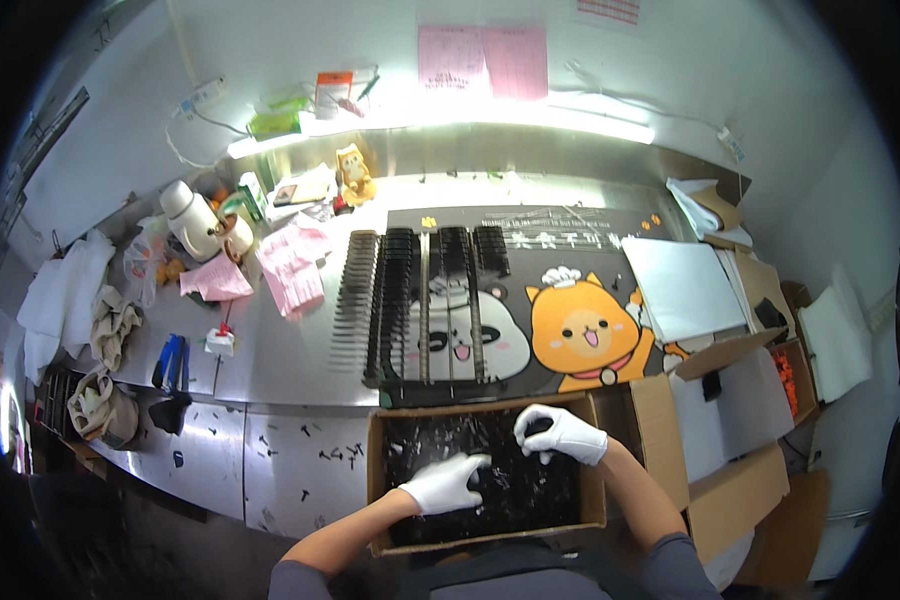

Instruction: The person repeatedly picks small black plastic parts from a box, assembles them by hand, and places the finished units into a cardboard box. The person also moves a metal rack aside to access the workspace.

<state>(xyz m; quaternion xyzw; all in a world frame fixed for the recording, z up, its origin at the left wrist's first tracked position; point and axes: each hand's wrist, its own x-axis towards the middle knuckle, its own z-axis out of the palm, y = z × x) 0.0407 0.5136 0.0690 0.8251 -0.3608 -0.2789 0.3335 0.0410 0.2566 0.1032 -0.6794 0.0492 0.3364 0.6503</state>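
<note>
A cardboard box (pixel 598 490) full of small shiny black pieces (pixel 510 505) stands right in front of me. Both my hands wear white gloves. My left hand (pixel 446 485) is inside the box, low over the pieces, its fingers curled; what they hold, if anything, is hidden. Over the box's far right part, my right hand (pixel 564 436) has thumb and fingers bent together around something dark, too small to name. Beyond the box, a rack (pixel 425 310) with rows of black comb-like parts on rods lies on a dark mat (pixel 515 392) printed with cartoon animals.
Open cardboard flaps (pixel 660 435) and a white sheet (pixel 685 290) are to the right. Blue-handled pliers (pixel 173 362), pink papers (pixel 292 265) and a white thermos (pixel 188 215) lie or stand left. Loose black bits (pixel 340 455) dot the metal table (pixel 290 375). A bright lamp tube (pixel 450 115) runs along the back.
</note>
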